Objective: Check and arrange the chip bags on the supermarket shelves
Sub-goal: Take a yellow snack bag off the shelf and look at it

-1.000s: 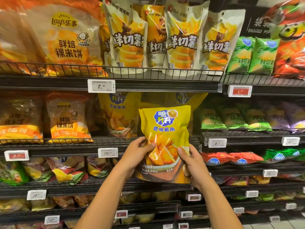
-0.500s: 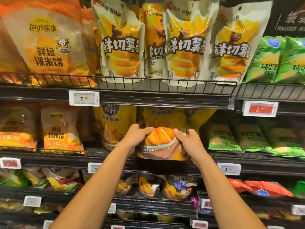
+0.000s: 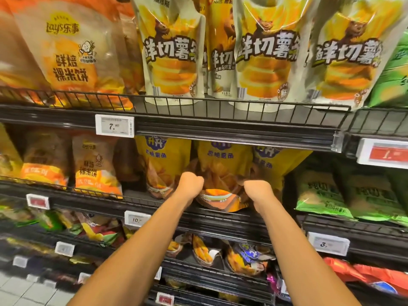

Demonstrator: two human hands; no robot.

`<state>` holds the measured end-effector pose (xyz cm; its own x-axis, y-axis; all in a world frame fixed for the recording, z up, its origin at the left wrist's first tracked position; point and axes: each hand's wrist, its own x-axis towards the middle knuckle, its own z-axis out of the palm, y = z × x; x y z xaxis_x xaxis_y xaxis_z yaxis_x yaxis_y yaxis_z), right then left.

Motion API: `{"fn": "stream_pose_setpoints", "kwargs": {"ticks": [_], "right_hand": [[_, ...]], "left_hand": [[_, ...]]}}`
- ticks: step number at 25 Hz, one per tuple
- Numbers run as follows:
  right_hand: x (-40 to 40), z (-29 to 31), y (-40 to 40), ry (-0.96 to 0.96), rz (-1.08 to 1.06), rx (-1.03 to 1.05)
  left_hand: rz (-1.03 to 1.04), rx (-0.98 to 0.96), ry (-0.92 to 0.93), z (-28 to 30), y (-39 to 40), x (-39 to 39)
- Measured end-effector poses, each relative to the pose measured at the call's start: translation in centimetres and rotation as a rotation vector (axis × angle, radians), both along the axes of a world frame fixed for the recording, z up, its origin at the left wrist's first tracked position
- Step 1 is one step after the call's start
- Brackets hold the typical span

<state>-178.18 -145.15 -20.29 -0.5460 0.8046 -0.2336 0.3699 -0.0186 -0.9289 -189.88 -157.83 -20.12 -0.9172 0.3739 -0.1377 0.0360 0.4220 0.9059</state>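
A yellow chip bag (image 3: 223, 173) with blue lettering stands on the second shelf (image 3: 220, 219), between two more bags of the same kind (image 3: 162, 164) (image 3: 271, 162). My left hand (image 3: 191, 184) grips its left side and my right hand (image 3: 257, 191) grips its right side, both reaching under the shelf above. My fingers are hidden behind the hands. The bag's top is partly hidden by the upper shelf's front rail.
White potato-strip pouches (image 3: 265, 51) and an orange Lay's bag (image 3: 70, 54) fill the top shelf behind a wire guard (image 3: 198, 107). Green bags (image 3: 326, 193) lie to the right, orange rice-cake bags (image 3: 95, 166) to the left. Price tags (image 3: 114, 125) line the rails. More bags lie on the lower shelves.
Both hands have carried the yellow bag up and back into the second shelf, from in front of the shelves to between its neighbours. The view has moved closer to the shelves.
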Motion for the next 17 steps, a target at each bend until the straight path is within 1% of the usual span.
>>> {"fn": "stream_pose_setpoints", "kwargs": {"ticks": [4, 6, 10, 14, 17], "right_hand": [[0.2, -1.3, -0.6, 0.038, 0.004, -0.023], [0.8, -1.2, -1.0, 0.075, 0.002, -0.001], [2.4, -0.9, -1.5, 0.155, 0.010, 0.069], [3.9, -1.8, -2.2, 0.240, 0.034, 0.114], [4.8, -2.5, -2.8, 0.277, 0.027, 0.150]], "left_hand": [[0.019, -0.036, 0.058, -1.3, -0.8, 0.2], [-0.014, -0.008, 0.080, -1.3, -1.3, 0.4], [-0.165, 0.097, 0.026, -0.9, -2.6, 0.1], [-0.205, 0.205, -0.027, -0.7, -4.3, 0.5], [-0.254, 0.249, -0.060, -0.6, -6.5, 1.1]]}}
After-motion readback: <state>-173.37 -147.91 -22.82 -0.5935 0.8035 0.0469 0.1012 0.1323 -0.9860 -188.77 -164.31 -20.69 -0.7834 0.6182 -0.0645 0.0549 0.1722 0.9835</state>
